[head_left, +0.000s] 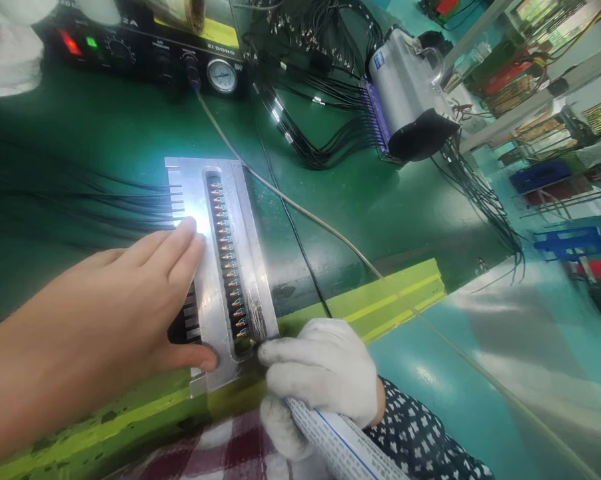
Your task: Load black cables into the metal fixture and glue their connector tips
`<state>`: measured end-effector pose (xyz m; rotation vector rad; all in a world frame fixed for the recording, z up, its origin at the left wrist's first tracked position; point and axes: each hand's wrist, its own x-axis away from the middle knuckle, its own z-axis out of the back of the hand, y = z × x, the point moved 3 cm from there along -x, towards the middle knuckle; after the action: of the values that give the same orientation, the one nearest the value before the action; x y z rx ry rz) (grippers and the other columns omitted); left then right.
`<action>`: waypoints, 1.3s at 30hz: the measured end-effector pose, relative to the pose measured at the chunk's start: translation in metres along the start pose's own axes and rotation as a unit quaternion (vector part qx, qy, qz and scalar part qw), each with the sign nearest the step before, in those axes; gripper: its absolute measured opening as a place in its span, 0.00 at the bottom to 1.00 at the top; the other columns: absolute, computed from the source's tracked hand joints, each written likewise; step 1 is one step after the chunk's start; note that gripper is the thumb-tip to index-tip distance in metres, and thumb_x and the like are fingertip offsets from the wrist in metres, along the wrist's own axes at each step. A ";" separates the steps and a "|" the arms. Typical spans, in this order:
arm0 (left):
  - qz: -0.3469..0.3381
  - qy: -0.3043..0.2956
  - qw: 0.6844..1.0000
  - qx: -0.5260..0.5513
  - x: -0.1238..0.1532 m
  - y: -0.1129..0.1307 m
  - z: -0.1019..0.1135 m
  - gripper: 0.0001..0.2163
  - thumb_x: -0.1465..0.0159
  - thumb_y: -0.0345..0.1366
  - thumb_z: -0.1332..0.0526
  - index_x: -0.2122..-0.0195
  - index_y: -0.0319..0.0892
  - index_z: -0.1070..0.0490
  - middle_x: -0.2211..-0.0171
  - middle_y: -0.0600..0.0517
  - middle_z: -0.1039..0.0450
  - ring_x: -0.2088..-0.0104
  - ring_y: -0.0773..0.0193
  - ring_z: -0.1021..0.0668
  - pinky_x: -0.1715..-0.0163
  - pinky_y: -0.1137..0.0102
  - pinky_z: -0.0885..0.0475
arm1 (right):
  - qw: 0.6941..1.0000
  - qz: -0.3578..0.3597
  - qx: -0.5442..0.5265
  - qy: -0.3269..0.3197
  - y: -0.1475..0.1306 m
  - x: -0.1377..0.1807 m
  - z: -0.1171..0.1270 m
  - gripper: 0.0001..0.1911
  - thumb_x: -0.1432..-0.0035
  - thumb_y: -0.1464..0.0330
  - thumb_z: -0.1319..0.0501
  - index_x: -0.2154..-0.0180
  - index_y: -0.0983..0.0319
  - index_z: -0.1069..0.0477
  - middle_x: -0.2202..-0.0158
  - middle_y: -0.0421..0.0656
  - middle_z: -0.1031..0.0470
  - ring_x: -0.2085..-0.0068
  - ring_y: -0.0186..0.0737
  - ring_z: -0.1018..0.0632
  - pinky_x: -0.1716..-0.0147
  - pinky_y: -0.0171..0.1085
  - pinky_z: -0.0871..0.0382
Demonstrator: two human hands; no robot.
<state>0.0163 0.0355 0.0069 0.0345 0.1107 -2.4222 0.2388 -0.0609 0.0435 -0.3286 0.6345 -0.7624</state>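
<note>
My bare left hand (130, 300) lies flat on a metal fixture plate (245, 220), fingers stretched out and thumb pressed on its near end. The plate has a long slot holding a row of several small wired connectors (226, 253), with thin black wires running off to the left. My right hand (320, 373), in a white glove, is wrapped round a pen-like dispenser syringe (340, 447), whose tip touches the near end of the slot. A clear hose (330, 233) runs from the syringe toward the control box.
A black dispenser control box (145, 40) with gauge and lit lamps stands at the back. A bundle of black cables (320, 100) leads to a silver device (405, 87) at the back right. The green bench has a yellow-green front edge (390, 293). Shelving lies beyond.
</note>
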 end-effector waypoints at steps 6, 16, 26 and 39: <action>0.001 0.006 1.000 -0.005 -0.002 0.001 0.004 0.62 0.47 0.78 0.57 0.28 0.29 0.72 0.35 0.26 0.40 0.41 0.31 0.29 0.54 0.48 0.28 | 1.000 0.001 0.000 0.018 0.001 0.000 -0.003 0.06 0.45 0.66 0.39 0.65 0.59 0.28 0.59 0.37 0.18 0.76 0.33 0.28 0.77 0.41 0.42; -0.004 0.003 1.000 -0.027 0.000 0.000 0.001 0.61 0.46 0.78 0.60 0.28 0.27 0.69 0.34 0.26 0.42 0.40 0.34 0.31 0.52 0.51 0.28 | 1.000 0.019 0.011 0.023 0.006 0.002 -0.006 0.07 0.44 0.66 0.41 0.63 0.58 0.26 0.59 0.37 0.18 0.76 0.32 0.27 0.78 0.40 0.40; 0.000 0.010 1.000 -0.011 -0.002 0.002 0.004 0.63 0.48 0.78 0.57 0.28 0.29 0.71 0.34 0.26 0.41 0.40 0.32 0.30 0.55 0.49 0.28 | 0.998 0.058 0.019 0.022 0.011 0.002 -0.011 0.08 0.48 0.64 0.36 0.64 0.58 0.26 0.60 0.37 0.18 0.77 0.31 0.27 0.81 0.39 0.40; 0.075 -0.158 0.985 0.005 -0.018 0.004 0.023 0.61 0.61 0.68 0.32 0.35 0.23 0.38 0.33 0.27 0.40 0.36 0.33 0.30 0.45 0.50 0.24 | 0.984 0.025 -0.016 0.176 0.005 -0.004 -0.013 0.04 0.41 0.65 0.42 0.66 0.58 0.31 0.65 0.38 0.18 0.80 0.32 0.26 0.82 0.39 0.40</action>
<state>0.0327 0.0421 0.0308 -0.3251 -0.0478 -2.2466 0.2309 -0.0550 0.0323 -0.2061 0.9847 -0.7696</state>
